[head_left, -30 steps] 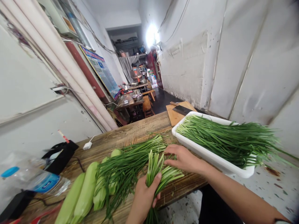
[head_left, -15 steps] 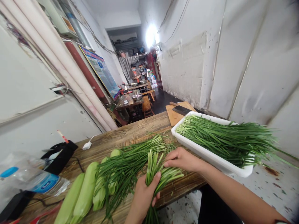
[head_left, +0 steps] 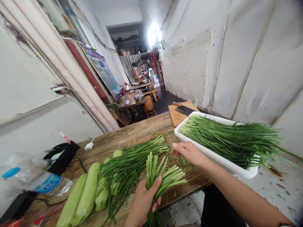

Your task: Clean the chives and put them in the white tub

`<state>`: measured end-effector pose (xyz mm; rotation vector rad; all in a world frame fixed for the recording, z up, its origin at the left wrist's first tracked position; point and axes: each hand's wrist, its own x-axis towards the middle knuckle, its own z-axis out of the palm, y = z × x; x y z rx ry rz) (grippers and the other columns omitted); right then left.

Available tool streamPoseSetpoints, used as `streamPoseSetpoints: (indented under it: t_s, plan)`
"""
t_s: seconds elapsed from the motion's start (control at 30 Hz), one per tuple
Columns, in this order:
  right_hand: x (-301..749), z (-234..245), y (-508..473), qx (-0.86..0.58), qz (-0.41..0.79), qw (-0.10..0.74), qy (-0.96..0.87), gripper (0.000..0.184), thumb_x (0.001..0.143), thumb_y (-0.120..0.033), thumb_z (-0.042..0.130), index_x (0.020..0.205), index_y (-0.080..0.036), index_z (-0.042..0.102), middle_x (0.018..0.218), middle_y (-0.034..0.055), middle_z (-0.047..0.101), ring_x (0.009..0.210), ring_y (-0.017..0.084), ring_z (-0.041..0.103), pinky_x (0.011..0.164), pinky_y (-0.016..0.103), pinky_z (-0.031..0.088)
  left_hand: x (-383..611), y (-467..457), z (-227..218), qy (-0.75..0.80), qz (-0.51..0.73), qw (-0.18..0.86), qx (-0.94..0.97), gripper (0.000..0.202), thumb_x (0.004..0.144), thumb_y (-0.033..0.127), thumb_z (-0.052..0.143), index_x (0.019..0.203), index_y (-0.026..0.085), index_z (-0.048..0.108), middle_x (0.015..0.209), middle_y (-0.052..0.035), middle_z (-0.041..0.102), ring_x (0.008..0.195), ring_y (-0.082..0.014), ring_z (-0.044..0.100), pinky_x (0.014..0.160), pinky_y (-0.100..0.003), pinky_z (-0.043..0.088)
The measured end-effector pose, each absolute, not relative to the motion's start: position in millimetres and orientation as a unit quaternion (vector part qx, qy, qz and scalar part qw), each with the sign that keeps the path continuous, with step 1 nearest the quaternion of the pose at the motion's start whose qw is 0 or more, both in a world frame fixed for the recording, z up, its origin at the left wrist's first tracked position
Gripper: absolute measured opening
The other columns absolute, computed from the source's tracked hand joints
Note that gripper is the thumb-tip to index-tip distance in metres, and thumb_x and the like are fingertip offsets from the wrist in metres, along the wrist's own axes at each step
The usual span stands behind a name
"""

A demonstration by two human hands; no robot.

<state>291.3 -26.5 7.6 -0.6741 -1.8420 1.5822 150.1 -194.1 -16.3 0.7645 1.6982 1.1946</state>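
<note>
My left hand (head_left: 144, 201) is closed around a bunch of green chives (head_left: 161, 178), cut ends pointing up and away. My right hand (head_left: 187, 153) hovers just past the bunch's tips, beside the white tray (head_left: 214, 157), its fingers pinched together; what they hold, if anything, I cannot make out. A loose pile of chives (head_left: 132, 165) lies on the wooden table (head_left: 142, 129) to the left of the held bunch. The tray is heaped with more chives (head_left: 232, 142).
Pale green gourds (head_left: 82, 197) lie at the near left. A plastic bottle (head_left: 30, 181), a black device with a cable and a white charger (head_left: 89, 146) sit further left. A cutting board with a cleaver (head_left: 183, 110) lies behind the tray. A person stands far down the corridor.
My right hand has lifted off the held bunch and drawn up towards the tray. The left hand keeps its grip, shifted slightly.
</note>
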Motion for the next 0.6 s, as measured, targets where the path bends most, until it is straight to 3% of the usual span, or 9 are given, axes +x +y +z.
streamPoseSetpoints:
  t_s: [0.1,0.23,0.43,0.6]
  plan:
    - [283,2,-34,-0.179,0.603,0.22,-0.746,0.031,0.063,-0.041,0.077,0.075,-0.014,0.07,0.066,-0.0017,0.062,0.062,0.012,0.052,0.057,0.022,0.038,151,-192,-17,0.683,0.482,0.448,0.317,0.051,0.067,0.065,0.063,0.061,0.015,0.053,0.036,0.0032,0.049,0.027,-0.0044,0.035,0.027,-0.015,0.022]
    - [270,-8,-37,-0.202,0.68,0.197,-0.677,0.03,0.059,-0.039,0.078,0.064,-0.012,0.066,0.054,-0.0041,0.054,0.051,0.008,0.042,0.051,0.022,0.031,153,-189,-16,0.688,0.481,0.439,0.32,0.052,0.067,0.066,0.063,0.061,0.016,0.051,0.035,0.0031,0.049,0.025,-0.0043,0.033,0.027,-0.015,0.022]
    - [264,-9,-38,-0.208,0.709,0.255,-0.624,0.033,0.066,-0.045,0.073,0.066,-0.013,0.065,0.057,-0.0039,0.054,0.055,0.009,0.044,0.055,0.022,0.033,154,-183,-10,0.696,0.495,0.401,0.331,0.052,0.066,0.066,0.063,0.059,0.016,0.05,0.035,0.0029,0.049,0.025,-0.0046,0.034,0.027,-0.015,0.023]
    - [274,-1,-33,-0.15,0.66,0.187,-0.712,0.038,0.077,-0.049,0.062,0.067,-0.012,0.066,0.059,-0.0021,0.054,0.057,0.01,0.045,0.055,0.023,0.035,152,-183,-10,0.698,0.483,0.407,0.336,0.052,0.066,0.067,0.063,0.059,0.016,0.052,0.035,0.0026,0.05,0.025,-0.0051,0.034,0.027,-0.016,0.024]
